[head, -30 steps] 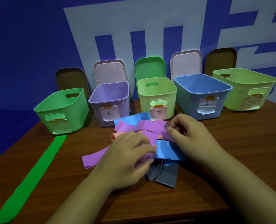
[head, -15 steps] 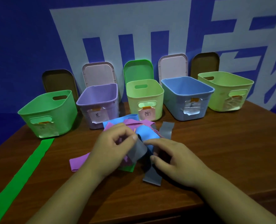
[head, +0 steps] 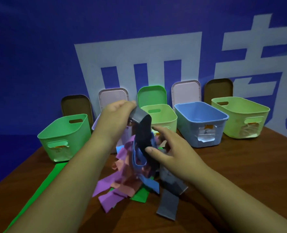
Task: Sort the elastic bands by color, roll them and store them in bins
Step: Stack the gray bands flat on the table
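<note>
- The left hand (head: pixel 115 118) is hovering above the pile (head: pixel 120 184), its fingers curled tight and gripping the top end of the grey band (head: pixel 141 125).
- The grey band is hanging from that grip. It is running down past the right hand (head: pixel 173 148), and its lower end is lying flat on the table (head: pixel 240 182) near the front edge.
- The right hand is sitting lower and half open, with its thumb (head: pixel 149 150) touching the grey band at mid-length. It cannot be told whether the fingers are closing behind the band.
- A blue band (head: pixel 139 158) is standing up in a loop against the grey band, just left of the thumb.
- The pile, made of purple, orange, blue and green pieces, is lying tangled on the table beneath both hands.
- A green band (head: pixel 38 190) is lying flat at the left, apart from the pile, and is running from the green bin (head: pixel 63 137) toward the near edge.
- The other bins are standing in a row with it at the back: the purple bin (head: pixel 95 125), mostly hidden by the left arm, then the pale bin (head: pixel 163 118), the blue bin (head: pixel 201 125) and the yellow bin (head: pixel 240 118).
- The lids (head: pixel 186 91) are leaning upright against the wall behind the bins.
</note>
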Tool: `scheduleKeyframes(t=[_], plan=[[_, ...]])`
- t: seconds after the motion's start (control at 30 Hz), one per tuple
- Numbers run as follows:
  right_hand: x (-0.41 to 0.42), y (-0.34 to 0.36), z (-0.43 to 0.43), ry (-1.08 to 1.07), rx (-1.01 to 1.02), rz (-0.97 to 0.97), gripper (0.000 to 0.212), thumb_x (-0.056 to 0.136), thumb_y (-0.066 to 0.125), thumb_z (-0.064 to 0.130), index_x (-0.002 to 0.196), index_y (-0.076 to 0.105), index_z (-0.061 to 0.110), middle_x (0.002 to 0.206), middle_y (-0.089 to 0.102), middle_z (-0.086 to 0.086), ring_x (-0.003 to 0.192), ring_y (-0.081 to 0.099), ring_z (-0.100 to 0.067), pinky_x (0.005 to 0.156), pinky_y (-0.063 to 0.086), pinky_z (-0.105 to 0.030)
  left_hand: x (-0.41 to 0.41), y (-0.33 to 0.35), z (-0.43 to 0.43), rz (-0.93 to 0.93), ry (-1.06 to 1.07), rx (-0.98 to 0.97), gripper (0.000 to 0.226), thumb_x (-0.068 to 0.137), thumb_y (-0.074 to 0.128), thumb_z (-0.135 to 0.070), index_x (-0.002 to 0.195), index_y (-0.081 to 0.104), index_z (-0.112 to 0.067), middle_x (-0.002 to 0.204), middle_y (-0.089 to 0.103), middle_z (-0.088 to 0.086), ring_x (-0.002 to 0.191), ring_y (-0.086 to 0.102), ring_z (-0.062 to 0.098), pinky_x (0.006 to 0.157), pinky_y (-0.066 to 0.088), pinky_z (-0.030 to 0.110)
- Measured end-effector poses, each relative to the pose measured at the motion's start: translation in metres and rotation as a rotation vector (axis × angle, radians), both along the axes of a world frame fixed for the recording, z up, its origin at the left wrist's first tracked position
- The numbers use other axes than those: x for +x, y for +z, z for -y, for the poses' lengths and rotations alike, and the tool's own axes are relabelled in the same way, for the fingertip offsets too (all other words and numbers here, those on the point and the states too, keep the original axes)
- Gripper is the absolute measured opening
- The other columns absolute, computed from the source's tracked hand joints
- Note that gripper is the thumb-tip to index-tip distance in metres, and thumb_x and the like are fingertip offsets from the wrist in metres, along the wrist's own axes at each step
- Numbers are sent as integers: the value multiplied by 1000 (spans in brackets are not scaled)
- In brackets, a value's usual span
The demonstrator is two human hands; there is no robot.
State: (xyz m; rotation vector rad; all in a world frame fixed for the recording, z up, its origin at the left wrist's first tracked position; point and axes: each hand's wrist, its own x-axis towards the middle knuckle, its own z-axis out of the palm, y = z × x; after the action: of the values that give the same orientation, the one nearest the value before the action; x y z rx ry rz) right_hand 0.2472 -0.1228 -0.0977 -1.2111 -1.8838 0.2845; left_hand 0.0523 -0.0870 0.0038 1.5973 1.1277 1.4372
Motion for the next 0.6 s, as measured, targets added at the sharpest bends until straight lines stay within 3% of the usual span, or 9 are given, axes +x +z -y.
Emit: scheduleKeyframes(t=[0.07, 0.17, 0.23, 0.33, 0.43, 0.5, 0.6], plan=[[-7, 10, -13, -33, 31, -54, 59, 91, 66, 66, 143, 58, 39, 109, 59, 18, 102, 58, -5, 91, 52, -33, 5, 5, -3, -13, -50, -1, 27, 101, 64, -30, 82, 77, -15, 72, 66, 1, 69, 62, 15, 75, 54, 33], [-13, 18, -34, -132, 96, -155, 17, 98, 70, 44, 102, 70, 27, 90, 59, 11, 89, 57, -8, 79, 47, -35, 10, 2, -11, 39, -104, -52, 30, 104, 64, -32, 82, 77, -16, 74, 72, 3, 73, 67, 17, 85, 57, 41], [-13, 23, -44, -157, 93, -220, 26, 103, 68, 33, 82, 64, 19, 82, 60, 5, 82, 56, -12, 75, 44, -37, 12, -5, -17, 120, -170, -130, 39, 104, 60, -45, 96, 78, -12, 87, 78, 6, 81, 74, 17, 85, 60, 38], [-10, 34, -44, -65, -46, -375, 31, 105, 66, 28, 80, 65, 9, 79, 64, -8, 74, 57, -13, 72, 47, -32, 8, -32, -24, 211, -323, -183, 58, 94, 59, -60, 119, 74, -11, 112, 78, 9, 106, 72, 23, 90, 58, 35], [-7, 46, -44, 2, -124, -528, 35, 106, 64, 25, 83, 63, -1, 65, 58, -8, 59, 54, -15, 59, 46, -29, 4, -66, -29, 144, -379, -114, 44, 97, 70, -38, 135, 67, -17, 133, 73, 7, 128, 67, 26, 106, 53, 39], [-3, 57, -43, 22, -139, -644, 34, 107, 62, 23, 87, 61, -5, 59, 54, -11, 50, 50, -21, 51, 45, -30, 0, -79, -28, 59, -421, -66, 43, 97, 71, -24, 138, 63, -17, 134, 72, 4, 129, 66, 20, 105, 54, 32], [8, 74, -45, -5, -76, -742, 26, 105, 61, 20, 95, 64, -4, 60, 52, -13, 52, 50, -21, 52, 46, -32, -2, -95, -25, -196, -448, -39, 42, 99, 74, -12, 137, 62, -25, 131, 73, -10, 124, 67, 9, 102, 54, 25]])
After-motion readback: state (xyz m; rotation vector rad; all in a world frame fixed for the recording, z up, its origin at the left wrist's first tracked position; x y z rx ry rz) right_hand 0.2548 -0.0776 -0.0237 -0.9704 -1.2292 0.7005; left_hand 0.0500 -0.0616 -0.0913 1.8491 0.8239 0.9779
